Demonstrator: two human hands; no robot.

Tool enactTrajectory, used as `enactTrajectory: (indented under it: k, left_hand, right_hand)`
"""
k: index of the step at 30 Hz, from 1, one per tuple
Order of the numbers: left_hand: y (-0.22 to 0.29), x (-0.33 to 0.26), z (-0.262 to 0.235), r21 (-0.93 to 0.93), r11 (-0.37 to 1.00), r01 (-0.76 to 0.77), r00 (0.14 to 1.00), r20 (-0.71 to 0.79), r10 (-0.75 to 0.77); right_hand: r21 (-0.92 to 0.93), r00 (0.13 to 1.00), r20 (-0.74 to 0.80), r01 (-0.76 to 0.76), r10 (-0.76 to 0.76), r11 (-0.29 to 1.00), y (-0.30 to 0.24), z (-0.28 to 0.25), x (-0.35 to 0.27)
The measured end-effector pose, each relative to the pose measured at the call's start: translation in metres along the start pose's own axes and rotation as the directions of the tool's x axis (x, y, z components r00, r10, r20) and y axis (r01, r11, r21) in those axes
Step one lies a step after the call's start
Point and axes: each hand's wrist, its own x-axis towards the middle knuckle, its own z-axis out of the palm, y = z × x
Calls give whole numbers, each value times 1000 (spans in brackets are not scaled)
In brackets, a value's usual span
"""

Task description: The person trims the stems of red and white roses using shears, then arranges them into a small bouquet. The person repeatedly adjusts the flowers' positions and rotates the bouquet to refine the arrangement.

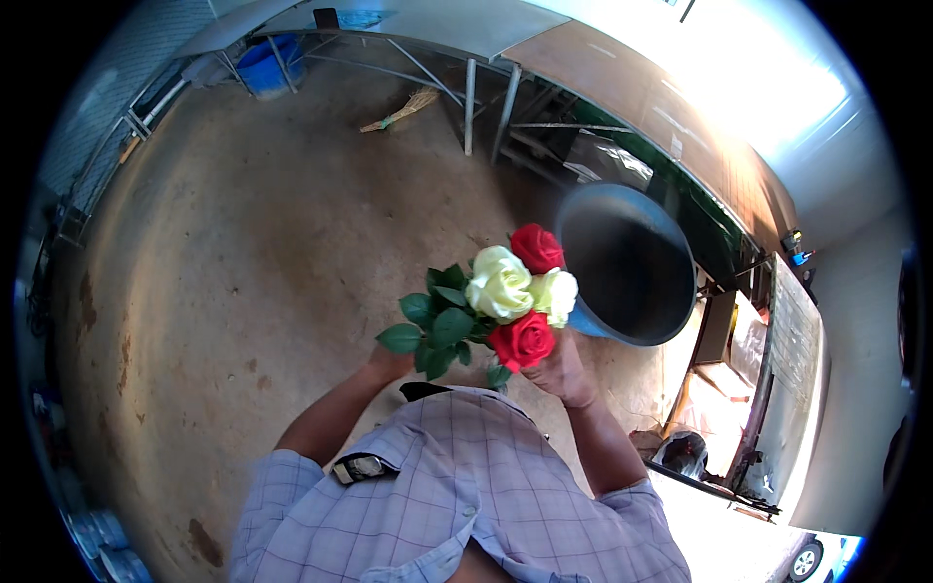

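A bunch of roses (510, 296), two red and two cream with green leaves, is held upright in front of my chest. My right hand (562, 374) grips it from below on the right side. My left hand (387, 364) sits under the leaves on the left, mostly hidden by them; its fingers cannot be made out. A large blue-grey bucket (630, 262) stands on the floor just right of the flowers, its dark inside showing.
Bare concrete floor (253, 262) spreads to the left. Metal-legged tables (466, 58) line the far wall, with a blue tub (264, 60) beneath and a broom (403, 109) lying nearby. Boxes and clutter (724, 389) lie to the right.
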Motion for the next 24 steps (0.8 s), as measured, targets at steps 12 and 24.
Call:
enactTrajectory:
  k: [12, 24]
  left_hand:
    - [52, -8, 19, 571, 814, -108, 981, 195, -6]
    - [88, 0, -8, 442, 843, -305, 946, 241, 216]
  right_hand:
    - [-7, 993, -104, 62, -63, 998, 0, 31, 30]
    - [54, 976, -183, 128, -117, 990, 1, 34, 19]
